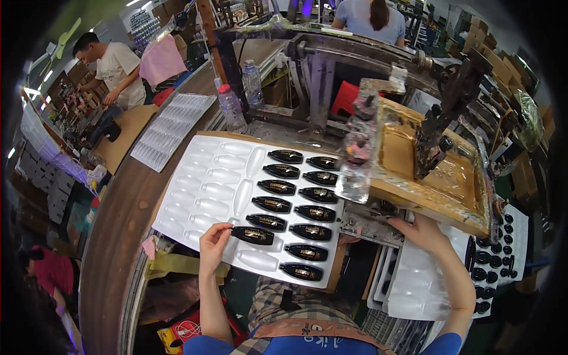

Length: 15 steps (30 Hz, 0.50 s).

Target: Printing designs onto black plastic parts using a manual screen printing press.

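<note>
My left hand (214, 244) pinches the narrow end of a glossy black bottle (252, 235) with gold print. The bottle lies level over a white moulded tray (204, 234), where several similar black bottles fill the right-hand columns in rows. Moulded hollows on the tray's left hold no bottles. My right hand (423, 234) reaches to the metal fixture (373, 228) below a wooden-framed printing screen (414, 204). Its visible fingers are apart, one stretched toward the fixture; the frame's edge partly hides what lies there.
A metal press arm (435, 142) stands over the screen. Plastic bottles (232, 109) stand behind the tray, and another white tray (171, 130) lies far left. Stacked trays (420, 284) and black round pieces (488, 260) are at right. Another person (121, 74) works at far left.
</note>
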### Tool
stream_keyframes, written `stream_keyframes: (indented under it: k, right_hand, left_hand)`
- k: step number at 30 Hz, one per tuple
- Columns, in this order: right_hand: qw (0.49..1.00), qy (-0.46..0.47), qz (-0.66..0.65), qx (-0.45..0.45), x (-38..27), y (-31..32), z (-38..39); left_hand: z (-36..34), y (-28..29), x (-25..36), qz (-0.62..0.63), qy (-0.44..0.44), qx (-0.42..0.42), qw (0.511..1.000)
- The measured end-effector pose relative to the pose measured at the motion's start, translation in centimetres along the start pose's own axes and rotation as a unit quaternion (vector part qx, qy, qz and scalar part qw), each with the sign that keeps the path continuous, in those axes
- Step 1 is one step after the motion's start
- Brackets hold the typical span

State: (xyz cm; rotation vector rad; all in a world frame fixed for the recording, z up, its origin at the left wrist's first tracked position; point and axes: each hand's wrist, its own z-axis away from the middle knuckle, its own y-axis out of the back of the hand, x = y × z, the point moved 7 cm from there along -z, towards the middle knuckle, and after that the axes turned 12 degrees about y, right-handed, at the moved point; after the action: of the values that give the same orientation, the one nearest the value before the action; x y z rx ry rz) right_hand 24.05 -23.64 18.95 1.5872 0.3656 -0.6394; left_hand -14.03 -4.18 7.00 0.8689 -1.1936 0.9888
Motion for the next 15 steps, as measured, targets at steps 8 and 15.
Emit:
stream_keyframes:
  k: [8,15]
  right_hand:
    - [0.976,0.030,0.054,0.209,5.5,3.3,7.6]
    - [0.952,-0.031,0.074,0.294,8.8,8.9,13.3]
  left_hand:
    - [-0.4,-1.1,-3.6,-0.042,0.033,-0.024,0.998]
    - [-0.1,-1.3,-3.0,-0.175,-0.050,0.034,0.983]
